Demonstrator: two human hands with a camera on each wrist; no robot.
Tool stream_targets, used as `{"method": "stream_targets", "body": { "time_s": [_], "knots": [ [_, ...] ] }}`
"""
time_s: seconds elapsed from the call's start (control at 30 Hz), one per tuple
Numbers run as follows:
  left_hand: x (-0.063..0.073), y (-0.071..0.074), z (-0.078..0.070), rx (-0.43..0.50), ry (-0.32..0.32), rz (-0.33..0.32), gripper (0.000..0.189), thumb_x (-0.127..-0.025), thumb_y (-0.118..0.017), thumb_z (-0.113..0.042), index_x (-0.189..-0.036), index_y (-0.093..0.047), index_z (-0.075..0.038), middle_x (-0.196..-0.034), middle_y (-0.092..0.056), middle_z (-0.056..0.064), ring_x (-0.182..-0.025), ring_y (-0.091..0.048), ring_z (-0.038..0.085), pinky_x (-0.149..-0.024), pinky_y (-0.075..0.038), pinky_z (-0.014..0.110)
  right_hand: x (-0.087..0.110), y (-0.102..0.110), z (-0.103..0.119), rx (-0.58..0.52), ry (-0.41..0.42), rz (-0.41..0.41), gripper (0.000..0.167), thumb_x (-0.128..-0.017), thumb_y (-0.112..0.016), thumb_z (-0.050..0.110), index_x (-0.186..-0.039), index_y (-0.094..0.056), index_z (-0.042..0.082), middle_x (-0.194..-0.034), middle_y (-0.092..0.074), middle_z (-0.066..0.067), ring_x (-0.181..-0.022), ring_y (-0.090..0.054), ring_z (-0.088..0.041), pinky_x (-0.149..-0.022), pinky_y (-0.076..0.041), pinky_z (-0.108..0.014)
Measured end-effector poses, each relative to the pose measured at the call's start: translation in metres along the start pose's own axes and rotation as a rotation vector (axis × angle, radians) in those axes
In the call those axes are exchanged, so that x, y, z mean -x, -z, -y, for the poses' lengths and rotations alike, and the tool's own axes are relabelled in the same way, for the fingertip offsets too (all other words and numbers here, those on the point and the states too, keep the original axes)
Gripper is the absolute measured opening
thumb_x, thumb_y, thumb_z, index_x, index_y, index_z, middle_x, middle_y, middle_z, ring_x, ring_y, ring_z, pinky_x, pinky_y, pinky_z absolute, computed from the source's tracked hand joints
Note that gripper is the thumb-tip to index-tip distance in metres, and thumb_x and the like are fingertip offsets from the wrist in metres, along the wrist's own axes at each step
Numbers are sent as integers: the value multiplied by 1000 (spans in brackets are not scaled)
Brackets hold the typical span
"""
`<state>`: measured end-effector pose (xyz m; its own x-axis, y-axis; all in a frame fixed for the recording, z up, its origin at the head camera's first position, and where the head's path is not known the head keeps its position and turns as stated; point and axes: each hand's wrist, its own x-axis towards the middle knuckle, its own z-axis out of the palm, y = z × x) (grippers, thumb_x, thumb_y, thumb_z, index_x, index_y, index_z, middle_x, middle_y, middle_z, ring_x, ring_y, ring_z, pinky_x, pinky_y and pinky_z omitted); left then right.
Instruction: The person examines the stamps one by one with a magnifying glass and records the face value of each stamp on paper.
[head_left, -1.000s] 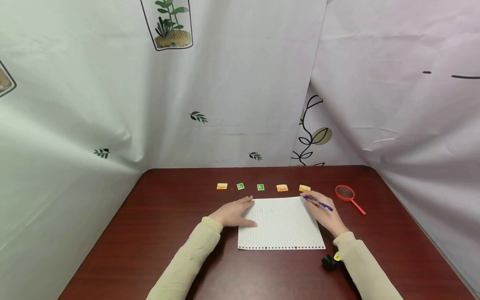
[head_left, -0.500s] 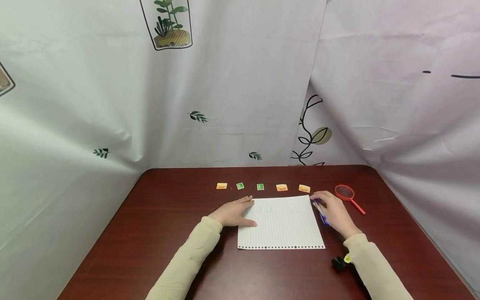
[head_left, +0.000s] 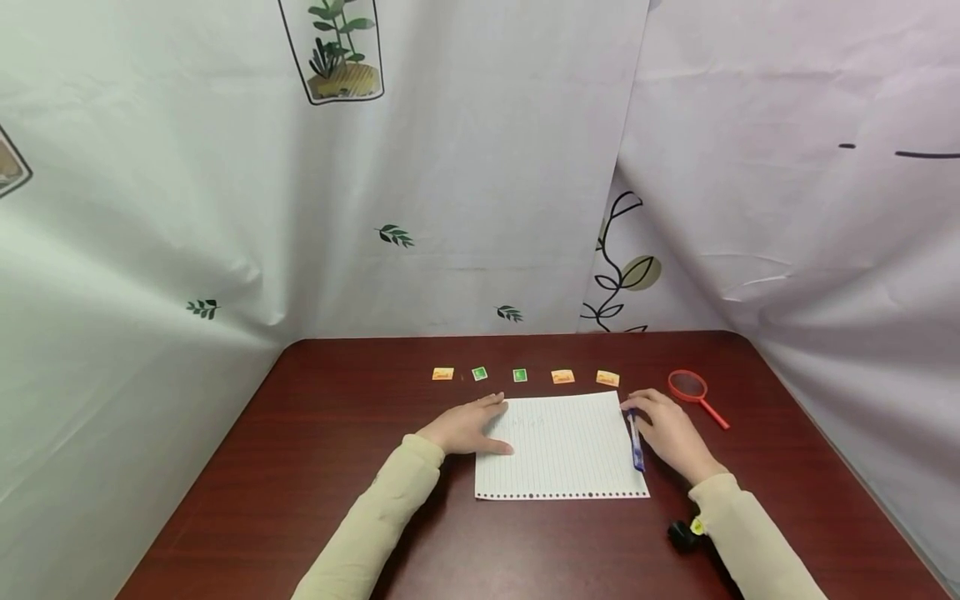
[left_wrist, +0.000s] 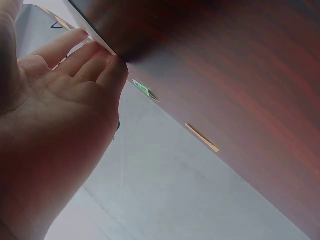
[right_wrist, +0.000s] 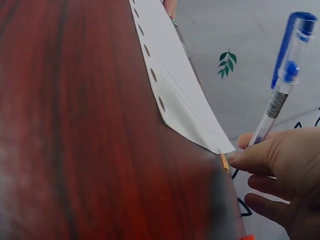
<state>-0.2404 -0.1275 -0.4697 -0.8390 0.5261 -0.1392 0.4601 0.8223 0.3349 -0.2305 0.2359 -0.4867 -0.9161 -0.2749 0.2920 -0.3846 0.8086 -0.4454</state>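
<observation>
Dark red table (head_left: 360,408): the left hand (head_left: 467,427), thumb spread from its fingers, rests on the left of the lined sheet (head_left: 562,454); the right hand (head_left: 667,431), pinching the blue pen (head_left: 636,446), has shifted to its right edge, suggesting paused writing.

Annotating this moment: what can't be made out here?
- Marks on the paper: head view, too small to read.
- Tip of the pen: right wrist view, behind the right hand.
- Details on the orange cards: head view, too small.
- Jar drawing: head view, top cut by the frame edge.
</observation>
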Motion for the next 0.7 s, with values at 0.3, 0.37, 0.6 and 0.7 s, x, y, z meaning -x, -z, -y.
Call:
{"method": "stream_targets", "body": {
  "time_s": [0.3, 0.37, 0.6, 0.7],
  "knots": [
    [-1, -1, 1, -16, -2, -3, 89, -86, -73, -57, -154, -43, -8, -163, -31, 5, -150, -29, 18, -115, -34, 38, 0, -3, 0, 19, 14, 25, 24, -88, -70, -4, -110, -75, 5, -120, -63, -19, -113, -60, -40, -94, -49, -59],
    [-1, -1, 1, -13, -3, -1, 89, -86, -73, -57, -154, -42, -8, -163, -31, 5, -150, -28, 18, -115, -34, 38, 0, -4, 0, 15, 6, 32, 24, -88, -71, -4, -109, -76, 6, -120, -63, -19, -113, -60, -40, -94, -50, -59],
    [-2, -2, 1, -27, 1, -3, 89, -86, -72, -58, -154, -42, -8, -163, -31, 4, -150, -28, 18, -116, -34, 37, 0, -4, 1, 9, 8, 49, 24, -89, -70, -3, -110, -76, 6, -121, -62, -19, -115, -60, -40, -95, -49, -59],
    [-1, -2, 2, -24, 0, -6, 89, -86, -72, -58, -154, -42, -8, -163, -31, 4, -150, -29, 18, -115, -34, 38, 0, -4, 2, 9, 16, 50, 23, -89, -69, -4, -109, -76, 6, -121, -62, -18, -114, -60, -40, -95, -49, -59]
  ]
}}
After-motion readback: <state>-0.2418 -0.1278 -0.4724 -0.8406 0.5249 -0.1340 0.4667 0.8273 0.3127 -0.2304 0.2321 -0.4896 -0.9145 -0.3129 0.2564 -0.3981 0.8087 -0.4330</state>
